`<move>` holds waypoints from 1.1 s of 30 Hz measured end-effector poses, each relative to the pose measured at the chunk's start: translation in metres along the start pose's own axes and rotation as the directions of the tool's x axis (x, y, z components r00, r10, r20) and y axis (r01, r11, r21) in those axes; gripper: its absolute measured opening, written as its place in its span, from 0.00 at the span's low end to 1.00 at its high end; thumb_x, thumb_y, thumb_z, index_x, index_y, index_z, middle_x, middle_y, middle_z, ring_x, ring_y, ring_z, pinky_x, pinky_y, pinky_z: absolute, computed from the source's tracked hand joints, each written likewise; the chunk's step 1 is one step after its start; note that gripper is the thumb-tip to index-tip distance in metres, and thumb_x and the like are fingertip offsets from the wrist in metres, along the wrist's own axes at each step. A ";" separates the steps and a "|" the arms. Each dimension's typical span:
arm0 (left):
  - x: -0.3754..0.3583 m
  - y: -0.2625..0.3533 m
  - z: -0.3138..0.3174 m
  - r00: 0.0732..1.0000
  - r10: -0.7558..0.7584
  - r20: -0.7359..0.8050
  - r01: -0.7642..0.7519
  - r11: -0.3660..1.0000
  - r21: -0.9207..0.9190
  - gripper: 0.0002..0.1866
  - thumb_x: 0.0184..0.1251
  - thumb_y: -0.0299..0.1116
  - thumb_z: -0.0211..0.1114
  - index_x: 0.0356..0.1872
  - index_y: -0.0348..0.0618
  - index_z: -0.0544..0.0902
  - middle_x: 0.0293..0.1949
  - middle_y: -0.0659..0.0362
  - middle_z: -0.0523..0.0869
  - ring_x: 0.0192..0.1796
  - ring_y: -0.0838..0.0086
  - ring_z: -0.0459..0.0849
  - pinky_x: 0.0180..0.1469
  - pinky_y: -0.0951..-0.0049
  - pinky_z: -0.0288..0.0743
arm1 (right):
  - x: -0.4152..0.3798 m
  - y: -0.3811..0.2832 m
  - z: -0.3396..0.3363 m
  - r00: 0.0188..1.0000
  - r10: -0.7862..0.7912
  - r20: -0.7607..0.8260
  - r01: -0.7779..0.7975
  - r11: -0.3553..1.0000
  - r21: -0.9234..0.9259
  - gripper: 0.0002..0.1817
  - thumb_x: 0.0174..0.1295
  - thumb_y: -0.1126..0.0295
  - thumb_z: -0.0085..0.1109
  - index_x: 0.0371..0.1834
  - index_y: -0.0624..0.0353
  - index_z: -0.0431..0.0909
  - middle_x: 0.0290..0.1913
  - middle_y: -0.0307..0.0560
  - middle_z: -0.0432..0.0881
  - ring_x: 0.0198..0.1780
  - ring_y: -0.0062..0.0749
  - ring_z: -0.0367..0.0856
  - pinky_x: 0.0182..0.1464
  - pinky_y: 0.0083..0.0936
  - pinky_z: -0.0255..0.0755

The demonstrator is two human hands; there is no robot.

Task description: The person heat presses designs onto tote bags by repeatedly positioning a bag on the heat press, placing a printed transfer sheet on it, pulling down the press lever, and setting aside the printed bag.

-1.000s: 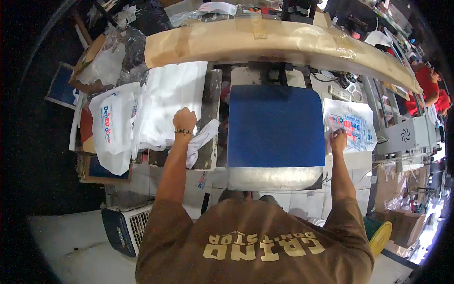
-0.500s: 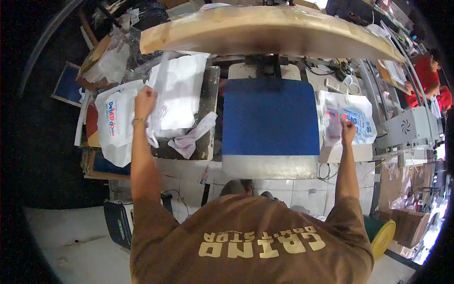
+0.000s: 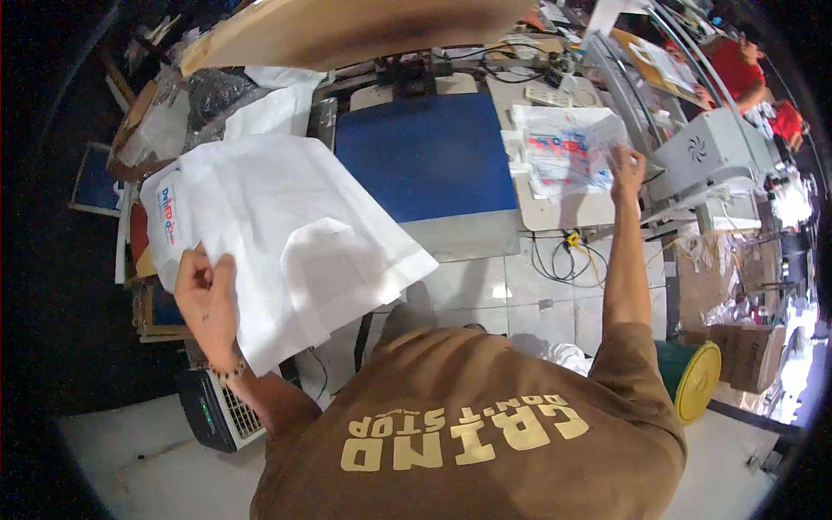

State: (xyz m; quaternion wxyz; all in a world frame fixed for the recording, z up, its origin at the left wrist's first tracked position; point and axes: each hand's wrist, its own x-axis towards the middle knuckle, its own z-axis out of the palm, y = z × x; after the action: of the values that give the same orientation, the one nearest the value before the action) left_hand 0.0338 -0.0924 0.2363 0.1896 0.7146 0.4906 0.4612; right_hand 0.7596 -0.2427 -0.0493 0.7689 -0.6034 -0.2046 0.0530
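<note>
My left hand (image 3: 206,299) pinches the edge of a large blank white bag (image 3: 269,208), lifted in front of the left side of the bench. Beside it, further left, lies a white bag with blue and red print (image 3: 165,212). On the right, my right hand (image 3: 627,172) is closed on the right edge of a clear film (image 3: 611,143) over printed white bags (image 3: 563,156). Between my hands is the blue pad (image 3: 425,156) with a pale front strip.
A broad tan board (image 3: 364,35) hangs above the far edge. Cables (image 3: 559,260) hang right of the pad. A grey machine (image 3: 706,152) stands at right, with a person in red (image 3: 737,74) beyond. A green bin with yellow rim (image 3: 698,381) is at lower right.
The view has turned right. My left hand has come closer to my body, lifting the blank white bag off the left side. My right hand has shifted to the right edge of the printed bags.
</note>
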 end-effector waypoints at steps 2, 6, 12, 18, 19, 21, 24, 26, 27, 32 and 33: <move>-0.016 0.013 -0.003 0.998 -0.063 -0.017 0.062 0.997 -0.042 0.13 0.58 0.21 0.65 0.26 0.41 0.67 0.25 0.69 0.65 0.30 0.82 0.61 0.35 0.80 0.59 | 0.004 -0.002 0.002 0.983 -0.097 0.153 0.175 0.731 -0.659 0.16 0.65 0.60 0.67 0.47 0.56 0.73 0.46 0.48 0.85 0.44 0.29 0.82 0.45 0.27 0.76; -0.030 0.021 -0.012 0.992 0.101 -0.071 -0.095 0.992 0.078 0.06 0.57 0.19 0.62 0.33 0.36 0.74 0.25 0.68 0.67 0.30 0.83 0.63 0.35 0.82 0.59 | -0.044 -0.027 0.059 0.940 0.069 0.334 0.044 0.947 -0.318 0.25 0.62 0.58 0.69 0.59 0.58 0.76 0.56 0.47 0.81 0.54 0.30 0.78 0.58 0.27 0.71; -0.061 0.001 -0.029 0.996 0.083 -0.016 -0.084 0.991 -0.099 0.06 0.53 0.17 0.59 0.33 0.33 0.76 0.25 0.67 0.68 0.30 0.82 0.63 0.35 0.81 0.61 | -0.166 -0.212 0.130 0.632 0.027 0.774 0.061 0.995 -0.084 0.21 0.62 0.64 0.69 0.56 0.59 0.80 0.53 0.42 0.84 0.52 0.27 0.82 0.55 0.26 0.76; -0.086 0.012 -0.002 0.965 0.026 0.260 -0.042 0.998 0.055 0.06 0.42 0.19 0.59 0.25 0.31 0.75 0.31 0.51 0.85 0.31 0.70 0.79 0.40 0.73 0.73 | -0.376 -0.372 0.133 -0.406 -0.739 0.537 -0.400 0.672 0.623 0.35 0.56 0.43 0.70 0.54 0.64 0.78 0.56 0.61 0.79 0.59 0.56 0.77 0.59 0.47 0.70; -0.089 0.009 -0.002 0.968 0.060 0.244 -0.070 0.997 0.032 0.06 0.42 0.19 0.59 0.25 0.31 0.75 0.31 0.51 0.85 0.31 0.70 0.79 0.40 0.73 0.73 | -0.393 -0.397 0.140 -0.371 -0.813 0.449 -0.475 0.581 0.661 0.38 0.58 0.42 0.68 0.54 0.70 0.77 0.55 0.66 0.80 0.57 0.54 0.80 0.58 0.46 0.73; -0.093 0.008 0.001 0.964 0.097 0.249 -0.106 0.994 0.025 0.07 0.40 0.19 0.60 0.25 0.30 0.76 0.32 0.49 0.86 0.30 0.67 0.81 0.37 0.72 0.74 | -0.405 -0.410 0.142 -0.371 -0.863 0.342 -0.526 0.499 0.689 0.40 0.59 0.42 0.67 0.54 0.76 0.77 0.53 0.72 0.80 0.55 0.52 0.82 0.57 0.45 0.76; -0.105 0.024 -0.001 0.994 0.084 0.071 -0.084 0.996 -0.015 0.08 0.38 0.18 0.61 0.25 0.30 0.76 0.31 0.48 0.87 0.28 0.66 0.81 0.34 0.70 0.74 | -0.393 -0.375 0.133 -0.391 -0.586 0.710 -0.234 0.809 0.539 0.31 0.64 0.49 0.63 0.54 0.71 0.77 0.55 0.66 0.79 0.56 0.51 0.80 0.58 0.42 0.74; -0.107 0.001 0.005 0.999 0.037 0.018 -0.035 0.996 -0.080 0.10 0.39 0.17 0.62 0.29 0.29 0.80 0.30 0.49 0.86 0.29 0.67 0.82 0.33 0.70 0.75 | -0.377 -0.347 0.138 -0.344 -0.364 0.865 -0.039 0.926 0.374 0.25 0.68 0.54 0.60 0.54 0.67 0.77 0.57 0.62 0.79 0.57 0.51 0.79 0.58 0.40 0.72; -0.112 0.015 0.006 1.000 0.016 0.002 -0.016 0.997 -0.078 0.13 0.40 0.17 0.62 0.32 0.29 0.82 0.33 0.49 0.87 0.30 0.68 0.82 0.34 0.71 0.76 | -0.374 -0.334 0.144 -0.306 -0.263 0.915 0.041 0.957 0.288 0.22 0.69 0.57 0.59 0.54 0.66 0.77 0.57 0.60 0.78 0.57 0.51 0.78 0.59 0.39 0.71; -0.150 0.059 0.052 0.992 0.118 0.036 -0.111 0.981 -0.157 0.16 0.49 0.29 0.72 0.41 0.35 0.86 0.53 0.49 0.86 0.46 0.62 0.89 0.45 0.65 0.83 | -0.388 -0.243 0.181 0.214 0.006 0.977 -0.003 1.000 -0.005 0.38 0.68 0.48 0.59 0.72 0.67 0.63 0.61 0.57 0.78 0.62 0.45 0.75 0.66 0.38 0.68; -0.157 0.055 0.059 0.962 0.235 0.141 -0.223 0.970 -0.100 0.14 0.52 0.33 0.71 0.38 0.36 0.85 0.54 0.49 0.86 0.49 0.60 0.87 0.49 0.64 0.82 | -0.395 -0.252 0.192 0.231 -0.013 0.973 0.037 0.999 0.005 0.38 0.69 0.47 0.58 0.71 0.67 0.63 0.60 0.57 0.78 0.62 0.46 0.75 0.66 0.39 0.68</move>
State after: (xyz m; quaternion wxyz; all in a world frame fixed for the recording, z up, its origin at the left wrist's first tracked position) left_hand 0.0982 -0.2439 0.1720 0.2013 0.7910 0.3692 0.4444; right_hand 0.2858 -0.2660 0.1275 0.4716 -0.4444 -0.6472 0.4014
